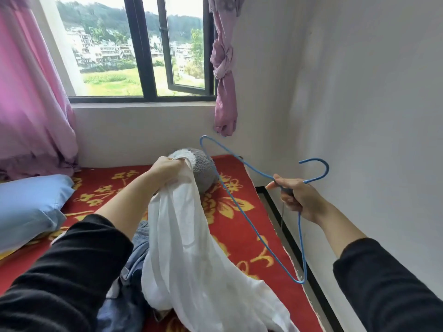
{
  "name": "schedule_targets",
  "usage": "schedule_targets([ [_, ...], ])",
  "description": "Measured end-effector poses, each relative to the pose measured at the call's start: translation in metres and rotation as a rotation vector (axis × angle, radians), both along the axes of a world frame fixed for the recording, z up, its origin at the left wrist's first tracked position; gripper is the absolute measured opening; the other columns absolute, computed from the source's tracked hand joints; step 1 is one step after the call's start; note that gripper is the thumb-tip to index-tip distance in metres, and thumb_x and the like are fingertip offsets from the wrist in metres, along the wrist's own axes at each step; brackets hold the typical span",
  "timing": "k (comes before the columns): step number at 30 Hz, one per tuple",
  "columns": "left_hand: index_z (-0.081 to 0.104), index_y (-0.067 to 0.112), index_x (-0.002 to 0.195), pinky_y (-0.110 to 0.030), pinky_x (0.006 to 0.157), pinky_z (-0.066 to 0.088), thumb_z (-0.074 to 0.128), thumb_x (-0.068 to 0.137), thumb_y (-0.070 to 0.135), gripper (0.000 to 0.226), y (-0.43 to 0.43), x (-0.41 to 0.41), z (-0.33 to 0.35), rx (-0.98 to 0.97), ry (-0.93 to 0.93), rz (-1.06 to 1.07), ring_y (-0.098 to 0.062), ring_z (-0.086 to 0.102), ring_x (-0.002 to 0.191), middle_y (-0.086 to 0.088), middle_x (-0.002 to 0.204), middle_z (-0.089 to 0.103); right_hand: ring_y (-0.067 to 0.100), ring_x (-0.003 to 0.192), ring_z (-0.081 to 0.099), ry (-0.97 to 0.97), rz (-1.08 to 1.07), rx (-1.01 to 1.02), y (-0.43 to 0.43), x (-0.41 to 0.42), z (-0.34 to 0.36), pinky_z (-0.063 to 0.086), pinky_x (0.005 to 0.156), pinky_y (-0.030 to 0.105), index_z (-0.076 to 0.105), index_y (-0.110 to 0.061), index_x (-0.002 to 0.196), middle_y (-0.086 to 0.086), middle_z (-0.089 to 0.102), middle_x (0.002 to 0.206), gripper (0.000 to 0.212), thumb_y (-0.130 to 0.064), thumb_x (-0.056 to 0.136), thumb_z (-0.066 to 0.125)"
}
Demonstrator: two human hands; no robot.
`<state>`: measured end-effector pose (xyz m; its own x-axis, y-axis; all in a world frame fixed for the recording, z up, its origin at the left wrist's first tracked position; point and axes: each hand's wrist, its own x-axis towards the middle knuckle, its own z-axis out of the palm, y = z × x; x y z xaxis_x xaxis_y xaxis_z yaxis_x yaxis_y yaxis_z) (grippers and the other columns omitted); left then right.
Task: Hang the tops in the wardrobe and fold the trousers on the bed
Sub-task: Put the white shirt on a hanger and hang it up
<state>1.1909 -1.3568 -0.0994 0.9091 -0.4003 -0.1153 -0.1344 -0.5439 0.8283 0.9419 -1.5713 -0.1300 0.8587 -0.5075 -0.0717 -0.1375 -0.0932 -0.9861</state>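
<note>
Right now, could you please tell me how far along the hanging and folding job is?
Nothing looks finished yet. In hand: the left hand grips a white top partly lifted off the bed, and the right hand holds a blue wire hanger, not yet inside the top. Remaining: hanging it, with no wardrobe in view, and folding the jeans lying crumpled on the bed.

One top (187, 236), one hanger (301, 236), one pillow (31, 204), two curtains (31, 104) (224, 68) (one knotted).
</note>
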Motion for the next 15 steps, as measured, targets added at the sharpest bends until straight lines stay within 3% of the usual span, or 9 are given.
schedule_targets([
  [4,0.065,0.009,0.082,-0.026,0.058,0.045,0.051,0.089,0.033,0.028,-0.001,0.002,0.001,-0.017,-0.053,0.010,-0.022,0.053,0.058,-0.008,0.074,0.059,0.011,0.045,0.017,0.197,0.153,0.003,-0.002,-0.011,-0.016,0.015,0.042,0.021,0.071,-0.002,0.091,0.001,0.024,0.053,0.037,-0.035,0.094,0.054],
  [7,0.066,0.007,0.083,-0.030,0.066,0.048,0.050,0.091,0.039,0.037,-0.005,-0.001,0.002,-0.018,-0.063,-0.005,-0.023,0.057,0.065,-0.010,0.077,0.061,0.011,0.043,0.018,0.286,0.211,-0.017,0.005,-0.007,-0.024,0.017,0.042,0.022,0.074,-0.004,0.088,0.000,0.026,0.050,0.035,-0.034,0.094,0.057],
  [12,0.064,0.009,0.091,-0.027,0.064,0.047,0.048,0.094,0.041,0.036,-0.013,-0.024,0.010,-0.078,0.024,-0.096,-0.024,0.058,0.069,-0.008,0.082,0.062,0.011,0.040,0.025,0.258,0.087,-0.189,0.029,0.016,-0.024,0.020,0.041,0.023,0.074,0.000,0.088,-0.002,0.033,0.046,0.037,-0.031,0.096,0.057],
  [15,0.065,0.015,0.091,-0.028,0.061,0.047,0.054,0.093,0.034,0.022,-0.014,-0.046,0.012,-0.144,0.192,-0.317,-0.017,0.059,0.064,-0.006,0.082,0.063,0.010,0.040,0.027,0.195,0.088,-0.193,0.046,0.032,-0.022,0.021,0.040,0.022,0.073,-0.005,0.077,-0.003,0.035,0.045,0.034,-0.027,0.096,0.056],
])
